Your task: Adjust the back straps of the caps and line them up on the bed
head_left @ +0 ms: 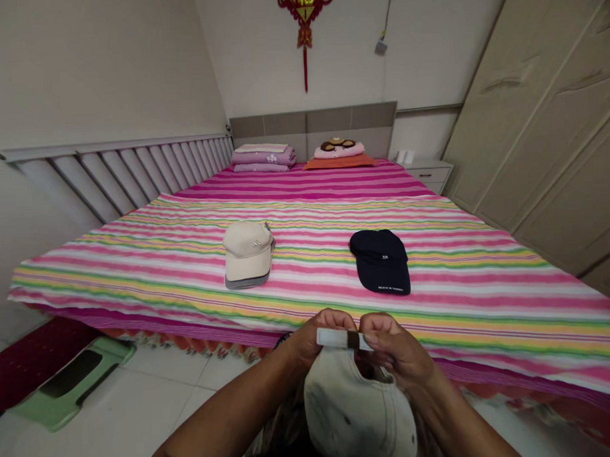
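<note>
Close to my body is a pale, light grey-green baseball cap (pixel 359 410), its back strap turned upward. My left hand (pixel 322 331) is closed around the left end of the strap (pixel 333 338), which has a dark brown band across it. Pinching the strap's other end beside that band is my right hand (pixel 392 342). Beyond my hands, a beige cap (pixel 248 250) with a grey brim edge lies on the bed at left. A navy cap (pixel 381 259) with small white lettering lies at right. Both brims point toward me.
Striped sheets cover the bed (pixel 304 218). Folded purple bedding (pixel 263 158) and a pink-and-orange pile (pixel 339 152) sit by the headboard (pixel 314 121). A green stool (pixel 75 380) stands on the floor at left. Along the left wall runs a radiator (pixel 133 178); a nightstand (pixel 426 173) is at right.
</note>
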Tool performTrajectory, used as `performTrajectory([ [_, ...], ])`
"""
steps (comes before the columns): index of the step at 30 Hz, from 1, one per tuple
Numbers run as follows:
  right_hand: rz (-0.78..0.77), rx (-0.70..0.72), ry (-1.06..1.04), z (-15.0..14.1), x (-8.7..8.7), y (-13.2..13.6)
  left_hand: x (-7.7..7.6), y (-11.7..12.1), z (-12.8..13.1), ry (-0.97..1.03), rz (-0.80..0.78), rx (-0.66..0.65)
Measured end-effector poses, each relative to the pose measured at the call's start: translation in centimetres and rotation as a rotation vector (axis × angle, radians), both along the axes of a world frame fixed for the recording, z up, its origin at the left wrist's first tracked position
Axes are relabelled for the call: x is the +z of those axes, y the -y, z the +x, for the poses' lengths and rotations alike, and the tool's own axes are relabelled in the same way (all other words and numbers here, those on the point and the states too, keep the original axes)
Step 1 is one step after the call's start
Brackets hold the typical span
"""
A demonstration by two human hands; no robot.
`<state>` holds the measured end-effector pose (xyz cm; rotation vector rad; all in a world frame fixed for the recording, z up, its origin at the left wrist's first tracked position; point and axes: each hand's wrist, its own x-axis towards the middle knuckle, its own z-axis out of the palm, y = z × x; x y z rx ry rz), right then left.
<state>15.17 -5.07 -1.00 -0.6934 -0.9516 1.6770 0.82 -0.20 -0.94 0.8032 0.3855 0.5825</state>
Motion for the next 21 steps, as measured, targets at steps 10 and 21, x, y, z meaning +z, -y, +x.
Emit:
performTrajectory([
  [10, 0.022, -0.177, -0.214, 2.6, -0.1, -0.8, -0.1, -1.5, -2.0, 0.063, 0.153, 0.120],
  [21, -0.026, 0.226, -0.203, 1.0, -1.3, -0.8, 0.8, -3.6, -2.8, -0.007, 0.014, 0.260],
])
